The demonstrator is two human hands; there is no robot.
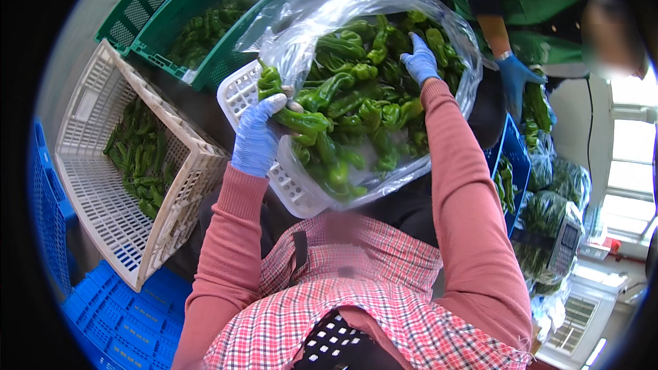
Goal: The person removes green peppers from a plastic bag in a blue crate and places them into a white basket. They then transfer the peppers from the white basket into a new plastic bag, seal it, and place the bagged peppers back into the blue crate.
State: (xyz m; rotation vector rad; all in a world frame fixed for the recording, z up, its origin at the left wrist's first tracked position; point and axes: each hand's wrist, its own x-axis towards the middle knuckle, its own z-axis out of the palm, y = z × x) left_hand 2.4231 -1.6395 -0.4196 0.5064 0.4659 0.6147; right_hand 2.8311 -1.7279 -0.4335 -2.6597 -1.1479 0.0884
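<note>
A clear plastic bag [329,20] lies wide open in a white perforated plastic basket [295,192], with many green peppers [354,97] inside it. My left hand [259,131], in a blue glove with pale fingertips, is closed around green peppers [303,121] at the left edge of the bag; one of them points upward. My right hand [421,59], also in a blue glove, rests among the peppers at the right side of the bag with its thumb and a finger spread. Whether it grips a pepper cannot be told, since its other fingers are hidden.
White crate [190,128] with green peppers stands at left, green crate [205,46] with peppers behind it. Blue crates [128,318] are at lower left. At right, a co-worker's gloved hand [514,79] is beside bagged peppers; a blue crate [519,164] and filled bags [545,216] are below.
</note>
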